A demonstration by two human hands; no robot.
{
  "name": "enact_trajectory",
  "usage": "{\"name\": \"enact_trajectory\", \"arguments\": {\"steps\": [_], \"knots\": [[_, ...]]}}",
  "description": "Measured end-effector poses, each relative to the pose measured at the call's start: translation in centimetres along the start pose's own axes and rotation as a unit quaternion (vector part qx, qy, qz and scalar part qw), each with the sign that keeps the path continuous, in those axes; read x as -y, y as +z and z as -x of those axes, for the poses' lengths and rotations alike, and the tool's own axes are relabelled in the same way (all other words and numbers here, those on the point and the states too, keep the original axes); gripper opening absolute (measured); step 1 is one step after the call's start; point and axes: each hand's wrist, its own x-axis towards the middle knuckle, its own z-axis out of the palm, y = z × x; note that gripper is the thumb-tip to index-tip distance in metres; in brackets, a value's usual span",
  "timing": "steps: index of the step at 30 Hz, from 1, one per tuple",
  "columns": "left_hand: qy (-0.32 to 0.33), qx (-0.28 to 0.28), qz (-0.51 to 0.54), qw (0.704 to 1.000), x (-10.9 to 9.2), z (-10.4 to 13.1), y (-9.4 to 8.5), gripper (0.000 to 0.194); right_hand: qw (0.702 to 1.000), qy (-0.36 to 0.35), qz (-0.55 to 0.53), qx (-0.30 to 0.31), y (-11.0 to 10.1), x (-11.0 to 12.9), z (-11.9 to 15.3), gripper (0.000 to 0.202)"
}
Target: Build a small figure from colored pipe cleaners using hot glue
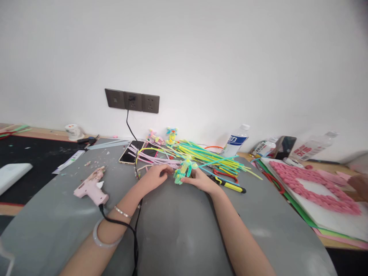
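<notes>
Near the middle of the grey table, my right hand [201, 180] is closed round a small green and yellow pipe-cleaner figure [183, 171], held upright. My left hand [157, 177] is just left of the figure, its fingers bent toward it; whether the fingertips touch it or pinch anything is too small to tell. Behind the hands lie yellow and teal pipe cleaners [198, 150] and a bunch of lilac ones [155, 158]. Two more small figures, one pink [155, 136] and one yellow and blue [171, 136], stand near the wall.
A pink glue gun [93, 188] lies at left, its black cable [135, 241] running under my left arm. A phone [130, 152] is behind the left hand. At right are a yellow-black cutter [230, 186], red-handled scissors [225, 174], a bottle [235, 141] and a pink braided piece [313, 188].
</notes>
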Motion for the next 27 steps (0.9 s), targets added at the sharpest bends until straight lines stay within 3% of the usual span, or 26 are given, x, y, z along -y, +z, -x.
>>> {"name": "enact_trajectory", "arguments": {"steps": [3, 8, 12, 15, 18, 22, 27], "knots": [[-0.002, -0.004, -0.003, 1.000, -0.2, 0.0, -0.1, 0.035, 0.999, 0.002, -0.035, -0.014, -0.1, 0.3, 0.1, 0.050], [-0.009, -0.018, 0.002, 1.000, -0.5, 0.0, -0.3, 0.026, 0.996, -0.007, -0.079, -0.044, 0.0, 0.5, 0.2, 0.052], [-0.008, -0.023, 0.028, 0.999, -1.2, 0.1, -0.3, 0.032, 0.994, -0.010, -0.093, -0.055, 0.3, 0.2, 0.1, 0.047], [-0.002, 0.001, 0.034, 0.999, -1.7, 0.3, -0.3, 0.030, 0.994, -0.013, -0.095, -0.057, 0.5, 0.0, 0.1, 0.045], [-0.003, 0.018, 0.003, 1.000, -2.0, 0.4, -0.2, 0.045, 0.994, -0.003, -0.092, -0.067, 0.7, 0.0, 0.2, 0.048], [-0.008, 0.014, -0.018, 1.000, -1.7, 0.5, 0.0, 0.048, 0.993, 0.014, -0.083, -0.080, 1.4, 0.3, 0.2, 0.057], [-0.009, -0.004, -0.029, 1.000, -1.5, 0.4, 0.0, 0.045, 0.994, -0.007, -0.061, -0.086, 2.2, 0.8, 0.3, 0.049]]}}
